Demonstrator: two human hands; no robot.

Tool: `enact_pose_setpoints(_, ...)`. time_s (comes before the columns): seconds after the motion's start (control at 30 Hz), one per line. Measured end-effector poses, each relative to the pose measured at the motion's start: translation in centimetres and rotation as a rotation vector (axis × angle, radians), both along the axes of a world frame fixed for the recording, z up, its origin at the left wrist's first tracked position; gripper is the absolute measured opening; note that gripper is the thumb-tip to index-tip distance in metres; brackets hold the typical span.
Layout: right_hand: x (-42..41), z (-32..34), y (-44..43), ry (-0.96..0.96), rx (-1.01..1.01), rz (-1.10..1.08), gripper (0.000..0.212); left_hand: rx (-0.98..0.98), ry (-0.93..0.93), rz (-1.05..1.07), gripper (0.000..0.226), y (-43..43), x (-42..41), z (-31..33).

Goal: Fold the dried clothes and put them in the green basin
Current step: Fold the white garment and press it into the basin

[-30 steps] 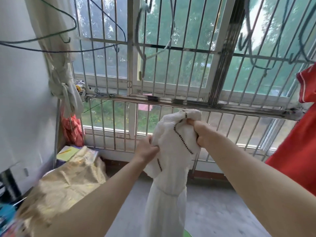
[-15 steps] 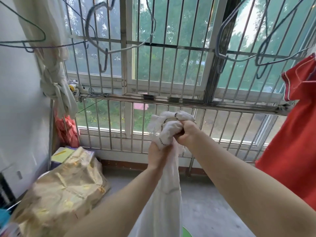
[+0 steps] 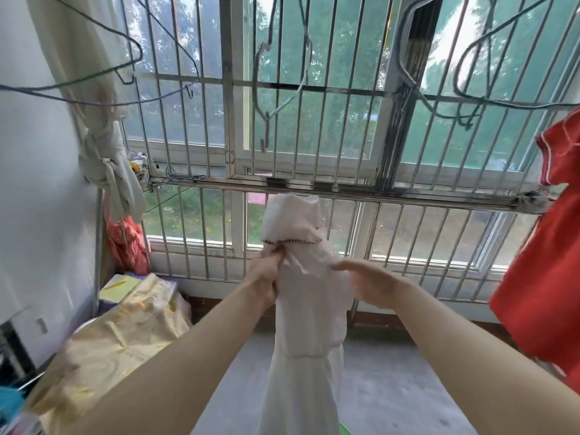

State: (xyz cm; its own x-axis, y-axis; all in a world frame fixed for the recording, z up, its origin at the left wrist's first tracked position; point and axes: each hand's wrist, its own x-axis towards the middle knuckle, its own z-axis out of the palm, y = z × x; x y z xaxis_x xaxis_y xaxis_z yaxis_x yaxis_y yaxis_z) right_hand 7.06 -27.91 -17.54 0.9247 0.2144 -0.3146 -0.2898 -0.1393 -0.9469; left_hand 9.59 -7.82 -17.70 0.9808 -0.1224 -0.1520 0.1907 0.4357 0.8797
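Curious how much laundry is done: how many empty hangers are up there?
5, all overhead: two left hangers, a middle hanger, then a grey right hanger and a dark right hanger. Crossing wires may hide more.

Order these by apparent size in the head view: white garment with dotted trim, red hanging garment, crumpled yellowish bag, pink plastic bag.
1 to 3. white garment with dotted trim, crumpled yellowish bag, red hanging garment: look alike, too close to rank; the frame edge crops the red one.
4. pink plastic bag: clearly smallest.
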Motion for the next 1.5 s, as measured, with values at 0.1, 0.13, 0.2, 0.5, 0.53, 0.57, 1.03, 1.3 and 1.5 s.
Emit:
enact_pose_setpoints(0.1, -0.9, -0.9, 0.2, 0.015, 0.062, 0.186, 0.049, 0.040, -0.012, -0.014, 0.016, 0.4, 0.5, 0.8)
enact_pose_setpoints(0.13, -1.2, -1.0, 0.5, -0.006, 0.068, 0.202, 0.047, 0.055, -0.022, -0.024, 0.015, 0.6, 0.7, 0.9)
enact_pose_setpoints(0.2, -1.2, -1.5, 1.2, -0.054, 0.090, 0.175, 0.048, 0.063, -0.024, -0.063, 0.018, 0.9, 1.1, 1.0)
enact_pose_setpoints(0.5, 0.4, -1.1, 3.4, -0.156, 0.223, -0.314, 0.015, -0.006, -0.023, -0.284, 0.061, 1.2, 0.6, 0.2)
enact_pose_setpoints(0.53, 0.5, -1.0, 3.7, -0.142, 0.241, -0.346, 0.016, 0.050, -0.049, -0.296, 0.063, 1.1, 0.2, -0.1)
enact_pose_setpoints(0.57, 0.7, -0.9, 3.9, -0.130, 0.252, -0.371, 0.018, 0.111, -0.070, -0.271, 0.059, 0.9, -0.1, -0.4)
enact_pose_setpoints(1.03, -0.9, 1.1, 2.9, -0.402, -0.126, 0.091, 0.118, 0.390, -0.087, 0.201, 0.056, 0.8, 1.7, -1.0)
enact_pose_setpoints(1.3, -0.8, -0.5, 3.1, -0.585, -0.819, -0.165, 0.045, 0.423, -0.121, -0.033, 0.024, 0.8, 0.5, -0.2)
enact_pose_setpoints(1.5, -0.5, -0.7, 2.2, -0.618, -0.934, -0.306, 0.045, 0.294, -0.075, -0.151, 0.033, 1.7, 0.5, 0.5)
